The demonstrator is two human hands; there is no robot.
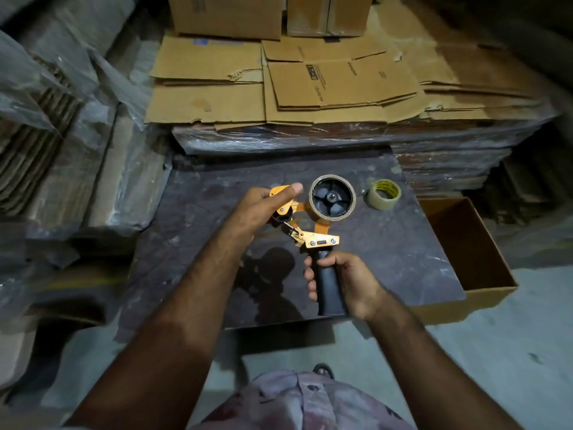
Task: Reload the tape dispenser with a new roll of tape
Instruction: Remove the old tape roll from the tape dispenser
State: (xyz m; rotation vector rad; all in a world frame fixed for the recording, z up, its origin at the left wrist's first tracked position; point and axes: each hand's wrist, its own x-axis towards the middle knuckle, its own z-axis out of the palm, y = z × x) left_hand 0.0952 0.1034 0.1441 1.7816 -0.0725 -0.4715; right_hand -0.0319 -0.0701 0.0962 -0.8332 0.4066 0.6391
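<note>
**Spent core on the hub, fresh roll waiting**

While the right hand [347,280] grips the black handle of the one tape dispenser [313,225] above the dark board [403,259], the left hand [263,206] pinches its orange front end. The serrated blade could nick fingers there. One new tape roll [384,193] lies near, untouched.

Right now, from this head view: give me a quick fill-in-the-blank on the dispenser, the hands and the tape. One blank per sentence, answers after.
1. The right hand grips the dispenser by its black ____.
2. The left hand holds the dispenser's ____ front end.
3. The spare roll lies on the dark board, to the ____ of the dispenser's hub.
4. At the board's right edge sits an open cardboard ____.

Answers: handle; orange; right; box
</note>
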